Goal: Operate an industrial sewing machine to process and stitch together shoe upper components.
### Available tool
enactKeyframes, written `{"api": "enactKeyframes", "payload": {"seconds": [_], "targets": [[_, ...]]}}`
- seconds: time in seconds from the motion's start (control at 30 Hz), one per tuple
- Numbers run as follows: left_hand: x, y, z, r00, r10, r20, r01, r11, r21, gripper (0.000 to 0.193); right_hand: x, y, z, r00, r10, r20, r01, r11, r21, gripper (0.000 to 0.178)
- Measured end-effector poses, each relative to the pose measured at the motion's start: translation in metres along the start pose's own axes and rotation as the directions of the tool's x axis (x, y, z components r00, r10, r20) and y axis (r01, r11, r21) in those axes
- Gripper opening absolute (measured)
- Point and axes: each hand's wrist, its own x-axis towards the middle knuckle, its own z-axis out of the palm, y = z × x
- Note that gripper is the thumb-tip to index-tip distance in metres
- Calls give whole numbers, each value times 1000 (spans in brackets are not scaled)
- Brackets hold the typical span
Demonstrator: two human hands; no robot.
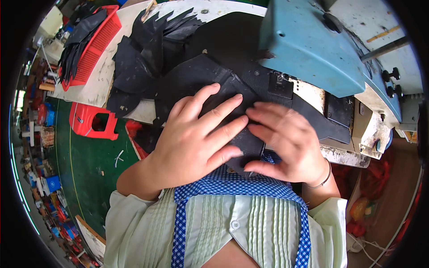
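Both of my hands are over a black sheet piece, perhaps leather, with a seam or folded edge running along it. My left hand lies flat on it, fingers spread. Close by on the right, my right hand is slightly blurred, its fingers bent and its thumb apart from them, at the piece's near edge. The fingertips of the two hands almost meet. Just beyond my right hand stands a light-blue sewing machine, its presser foot area over the black material.
Stacked black cut pieces lie on the worktable at the far left. A red plastic basket holds more of them. Below it is a red stool on the green floor. Red material lies at the lower right.
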Motion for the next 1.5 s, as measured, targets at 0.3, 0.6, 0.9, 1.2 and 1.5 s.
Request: {"api": "enactKeyframes", "payload": {"seconds": [0.3, 0.6, 0.9, 1.2, 1.5], "targets": [[36, -100, 2, 910, -276, -310, 189, 941, -282, 21, 3, -15, 12, 999, -2, 38, 5, 997, -74, 70], [30, -116, 34, 695, -609, -382, 103, 611, -785, 11, 11, -16, 20, 993, -42, 113, 72, 960, -270, 63], [-83, -249, 24, -35, -938, -346, 365, 310, -878, 31, -43, -6, 86, 954, -269, 136, 298, 903, -309, 54], [-63, -291, 61, 570, -551, -610, 767, 622, 155, 59, -81, 31, 98, 909, 308, 280, -319, 948, -7, 47], [-60, -266, -3, 418, -485, -768, 558, 804, -204, 26, -66, -4, 60, 984, 153, 94, -141, 983, -118, 40]]}}
